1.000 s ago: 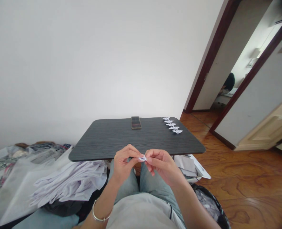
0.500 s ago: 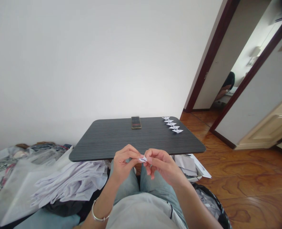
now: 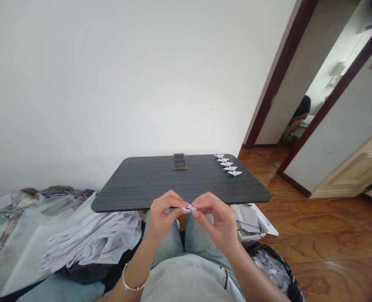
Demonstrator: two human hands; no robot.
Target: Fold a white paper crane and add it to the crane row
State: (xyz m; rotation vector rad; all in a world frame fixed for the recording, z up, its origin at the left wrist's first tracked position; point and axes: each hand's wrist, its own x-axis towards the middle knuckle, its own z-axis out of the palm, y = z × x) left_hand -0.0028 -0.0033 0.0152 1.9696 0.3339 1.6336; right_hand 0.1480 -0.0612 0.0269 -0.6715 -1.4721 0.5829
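Note:
Between my two hands, just in front of the dark table's near edge, is a small piece of folded white paper [image 3: 189, 208]. My left hand [image 3: 164, 213] pinches its left end between thumb and forefinger. The right end is held by the thumb and forefinger of my right hand [image 3: 219, 218]. Fingertips cover much of the paper, so its exact folds cannot be made out. Several white folded paper cranes [image 3: 229, 164] stand in a slanting row at the table's far right.
A phone [image 3: 180, 161] lies at the back of the dark table [image 3: 135, 182]. White cloth or paper [image 3: 94, 239] is heaped at the left. Below the table's right side are a box of papers [image 3: 250, 222] and a black-lined bin [image 3: 275, 268] with paper scraps.
My right hand has turned and lifted slightly, its lower fingers now tucked in, and pinches the paper's right end. My left hand has barely moved.

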